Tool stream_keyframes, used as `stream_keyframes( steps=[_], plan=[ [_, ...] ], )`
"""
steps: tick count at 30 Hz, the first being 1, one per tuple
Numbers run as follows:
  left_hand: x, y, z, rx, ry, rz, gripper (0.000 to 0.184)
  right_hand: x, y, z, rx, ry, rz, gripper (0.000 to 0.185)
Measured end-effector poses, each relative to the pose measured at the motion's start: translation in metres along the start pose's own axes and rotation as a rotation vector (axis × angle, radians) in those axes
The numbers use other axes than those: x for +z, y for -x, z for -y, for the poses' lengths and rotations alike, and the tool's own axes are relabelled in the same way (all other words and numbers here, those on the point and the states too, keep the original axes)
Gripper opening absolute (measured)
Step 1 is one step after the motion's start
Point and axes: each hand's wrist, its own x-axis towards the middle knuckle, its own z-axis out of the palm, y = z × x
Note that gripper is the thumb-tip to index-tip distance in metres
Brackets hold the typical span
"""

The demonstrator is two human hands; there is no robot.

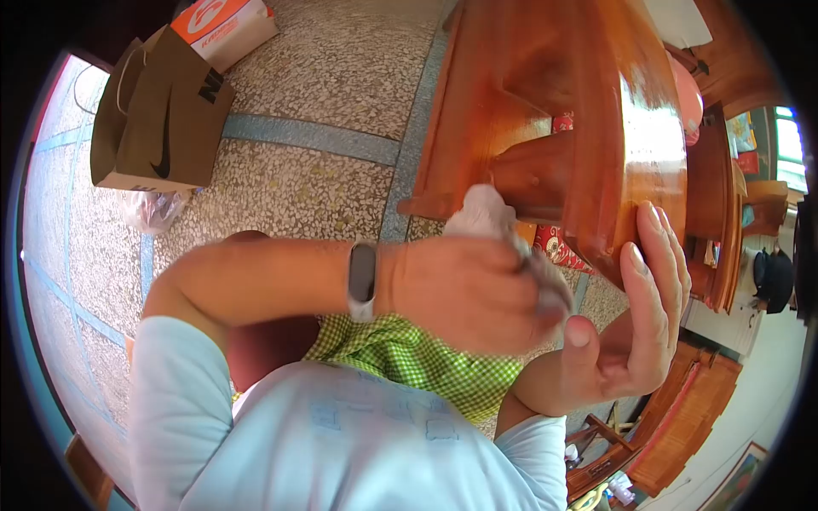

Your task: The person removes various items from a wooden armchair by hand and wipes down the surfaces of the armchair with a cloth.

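Observation:
My left hand [477, 294], with a band on its wrist, is closed and blurred by motion. A whitish cloth [481, 211] bunches out from it, against the lower part of a glossy reddish-brown piece of wooden furniture [596, 111]. Something dark and smeared shows at my left fingertips; I cannot make out what it is. My right hand [639, 315] has its fingers stretched out and thumb apart, with the fingertips at the near corner of the same furniture. Nothing is held in it.
A brown paper shopping bag [162, 119] and an orange-and-white bag [223, 30] stand on the speckled floor [315, 77]. A clear plastic bag [153, 209] lies beside them. A green checked cloth [409, 353] covers my lap. More wooden furniture [682, 417] stands at the right.

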Motion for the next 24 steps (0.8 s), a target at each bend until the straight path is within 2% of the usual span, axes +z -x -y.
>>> stream_keyframes(
  steps=[1,2,7,9,10,12,13,15,17,18,20,21,23,24],
  plan=[
    [0.013,0.007,0.011,0.090,-0.164,0.072,0.025,0.001,-0.001,0.001,-0.009,-0.005,0.004,0.044],
    [0.024,0.015,0.023,0.011,0.037,0.163,0.023,0.001,-0.002,0.002,-0.011,0.016,-0.003,0.044],
    [0.025,0.015,0.011,-0.104,0.024,0.195,0.021,0.005,-0.003,0.005,0.017,0.061,-0.083,0.041],
    [0.007,0.015,0.019,-0.165,-0.005,0.480,0.022,0.003,-0.006,0.007,0.047,0.048,-0.073,0.039],
    [0.003,0.021,0.025,-0.167,-0.005,0.471,0.022,0.005,-0.007,0.010,0.070,0.043,-0.090,0.037],
    [-0.003,0.036,0.044,-0.085,0.000,0.265,0.026,0.004,-0.006,0.010,0.067,0.052,-0.076,0.037],
    [-0.013,0.040,0.054,-0.079,-0.005,0.256,0.026,0.004,-0.007,0.010,0.065,0.056,-0.069,0.037],
    [-0.037,0.048,0.073,-0.384,-0.066,0.407,0.031,0.001,-0.009,0.012,0.051,0.058,-0.050,0.035],
    [-0.052,0.069,0.096,-0.813,-0.067,0.202,0.032,-0.003,-0.011,0.009,0.027,0.064,-0.037,0.034],
    [-0.058,0.074,0.107,-0.804,-0.075,0.188,0.032,-0.005,-0.008,0.004,0.015,0.003,-0.069,0.032],
    [-0.079,0.070,0.121,-1.563,0.703,-0.325,0.032,-0.005,-0.010,-0.006,-0.042,-0.035,-0.161,0.026],
    [-0.084,0.066,0.123,-1.557,0.694,-0.337,0.032,-0.008,-0.011,-0.013,-0.079,0.003,-0.192,0.024],
    [-0.085,0.053,0.124,-1.747,1.298,-0.721,0.037,-0.005,-0.018,-0.022,-0.031,0.125,-0.317,0.024],
    [-0.083,0.049,0.127,-1.772,1.417,-0.788,0.039,-0.007,-0.020,-0.026,0.030,0.146,-0.320,0.028]
  ],
)
